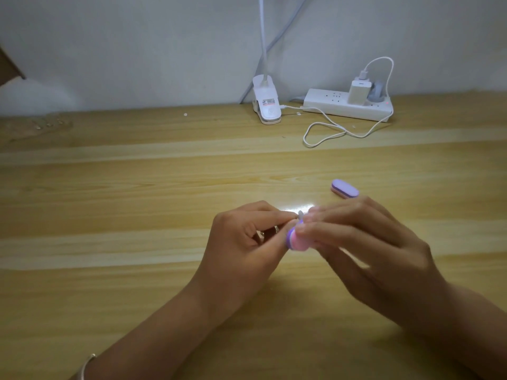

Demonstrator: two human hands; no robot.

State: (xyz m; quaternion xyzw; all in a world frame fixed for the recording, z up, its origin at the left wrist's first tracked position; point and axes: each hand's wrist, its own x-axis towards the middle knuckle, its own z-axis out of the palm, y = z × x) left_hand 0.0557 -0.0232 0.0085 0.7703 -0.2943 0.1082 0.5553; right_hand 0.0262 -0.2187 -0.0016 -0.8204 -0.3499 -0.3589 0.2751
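Both my hands meet above the middle of the wooden table. My right hand holds a small pink and purple buffer block between its fingers and thumb; the hand is blurred. My left hand is curled, its fingertips pinched together against the block's upper end, where a small pale thing shows. A second buffer block, purple on top and pink below, lies flat on the table just beyond my right hand.
A white clip lamp stands at the table's far edge by the wall. To its right lies a white power strip with a charger plugged in, and a white cable loops in front of it.
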